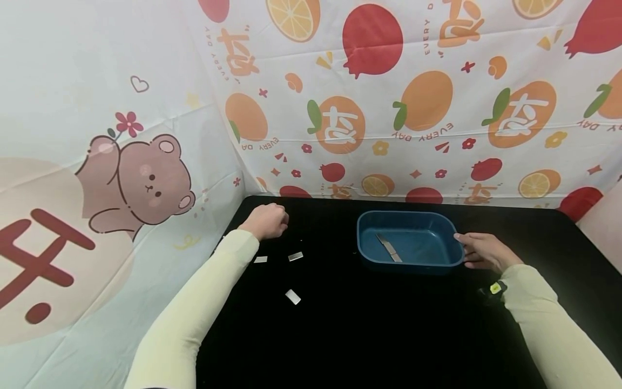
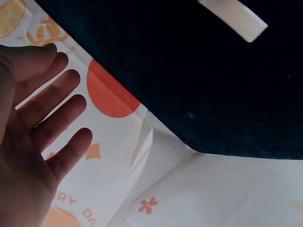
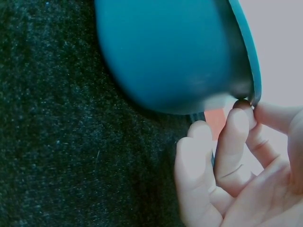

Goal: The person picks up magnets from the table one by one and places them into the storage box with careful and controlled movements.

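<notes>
My right hand [image 1: 488, 253] pinches the right-hand rim of a blue plastic tub [image 1: 430, 246] between thumb and fingertip; its other fingers hang loosely below, as the right wrist view shows. Inside the tub lies a narrow silvery strip [image 1: 389, 247], slanting near the left end. Over the table's far left corner is my left hand [image 1: 266, 221], with nothing in it. Its fingers are spread and slightly bent in the left wrist view. Closest to that hand are two small pale rectangular pieces, one silvery [image 1: 295, 256] and one whiter [image 1: 261, 259]. A third piece [image 1: 293, 296] lies nearer to me.
The black table [image 1: 340, 335] ends at a fruit-print cloth [image 1: 379, 124] hanging behind it. On the left hangs another cloth with a bear print [image 1: 155, 181]. The tub stands toward the back right of the table.
</notes>
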The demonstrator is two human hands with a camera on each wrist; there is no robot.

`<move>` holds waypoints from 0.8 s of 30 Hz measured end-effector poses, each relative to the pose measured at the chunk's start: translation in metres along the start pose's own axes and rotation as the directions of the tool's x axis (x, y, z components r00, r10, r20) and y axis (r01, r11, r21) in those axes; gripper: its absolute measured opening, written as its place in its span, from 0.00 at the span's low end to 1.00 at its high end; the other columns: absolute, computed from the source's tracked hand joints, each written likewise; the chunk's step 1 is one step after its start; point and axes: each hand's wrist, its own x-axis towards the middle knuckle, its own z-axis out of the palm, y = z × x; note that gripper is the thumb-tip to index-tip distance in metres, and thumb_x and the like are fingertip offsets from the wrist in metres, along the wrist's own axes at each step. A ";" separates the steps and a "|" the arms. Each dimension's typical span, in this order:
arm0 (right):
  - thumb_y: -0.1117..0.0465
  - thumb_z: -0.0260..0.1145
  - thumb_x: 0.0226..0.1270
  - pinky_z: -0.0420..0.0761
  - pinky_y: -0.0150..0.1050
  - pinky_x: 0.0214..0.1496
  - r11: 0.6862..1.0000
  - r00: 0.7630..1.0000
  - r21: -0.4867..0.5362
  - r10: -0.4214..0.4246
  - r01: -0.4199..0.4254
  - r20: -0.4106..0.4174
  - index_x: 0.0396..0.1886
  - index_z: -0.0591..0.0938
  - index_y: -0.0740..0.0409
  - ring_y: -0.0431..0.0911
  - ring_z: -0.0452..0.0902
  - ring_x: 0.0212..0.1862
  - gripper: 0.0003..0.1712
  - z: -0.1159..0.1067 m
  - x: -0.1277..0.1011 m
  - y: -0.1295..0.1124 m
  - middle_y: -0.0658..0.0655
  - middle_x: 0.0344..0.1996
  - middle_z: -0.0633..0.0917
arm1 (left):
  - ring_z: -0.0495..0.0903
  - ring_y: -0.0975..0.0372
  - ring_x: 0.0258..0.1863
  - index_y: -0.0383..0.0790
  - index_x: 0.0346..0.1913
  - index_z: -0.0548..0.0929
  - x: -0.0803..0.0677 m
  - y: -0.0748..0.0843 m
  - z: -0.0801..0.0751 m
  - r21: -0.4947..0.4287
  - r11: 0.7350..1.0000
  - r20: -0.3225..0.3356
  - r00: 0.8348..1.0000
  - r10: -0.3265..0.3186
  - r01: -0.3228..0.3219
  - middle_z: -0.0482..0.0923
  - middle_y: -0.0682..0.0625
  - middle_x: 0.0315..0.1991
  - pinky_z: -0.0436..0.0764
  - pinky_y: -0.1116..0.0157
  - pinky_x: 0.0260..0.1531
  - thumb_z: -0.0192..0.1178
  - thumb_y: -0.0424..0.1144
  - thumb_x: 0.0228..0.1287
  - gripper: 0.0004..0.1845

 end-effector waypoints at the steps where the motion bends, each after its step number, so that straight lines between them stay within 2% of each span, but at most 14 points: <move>1: 0.35 0.56 0.71 0.87 0.36 0.42 1.000 1.000 0.001 0.001 -0.001 0.000 0.47 0.79 0.54 0.40 0.83 0.34 0.28 0.000 0.000 0.000 0.47 0.28 0.80 | 0.82 0.54 0.39 0.43 0.40 0.89 -0.002 -0.001 0.002 -0.005 1.000 -0.003 1.000 0.005 -0.005 0.84 0.47 0.41 0.83 0.53 0.42 0.61 0.37 0.64 0.07; 11: 0.35 0.55 0.71 0.87 0.36 0.42 1.000 1.000 -0.001 -0.001 0.001 -0.003 0.47 0.80 0.53 0.40 0.83 0.34 0.27 0.001 0.000 0.001 0.47 0.28 0.80 | 0.82 0.54 0.38 0.42 0.39 0.88 -0.018 -0.007 0.020 -0.044 0.998 -0.039 0.999 0.036 -0.037 0.84 0.48 0.39 0.83 0.54 0.41 0.61 0.37 0.64 0.07; 20: 0.35 0.55 0.71 0.87 0.36 0.42 1.000 1.000 -0.003 -0.010 0.010 -0.001 0.46 0.80 0.53 0.40 0.83 0.35 0.27 0.001 0.000 0.001 0.47 0.29 0.81 | 0.80 0.56 0.37 0.42 0.38 0.89 -0.032 -0.004 0.037 -0.108 0.992 -0.081 0.995 0.055 -0.064 0.83 0.48 0.41 0.82 0.58 0.36 0.62 0.36 0.64 0.06; 24: 0.35 0.55 0.71 0.87 0.36 0.43 1.000 1.000 0.005 -0.004 0.004 -0.001 0.46 0.80 0.52 0.40 0.83 0.35 0.27 0.000 0.001 0.002 0.47 0.29 0.81 | 0.82 0.53 0.42 0.42 0.39 0.88 -0.035 -0.003 0.046 -0.141 0.989 -0.079 0.996 0.041 -0.052 0.83 0.47 0.43 0.83 0.54 0.41 0.62 0.37 0.65 0.06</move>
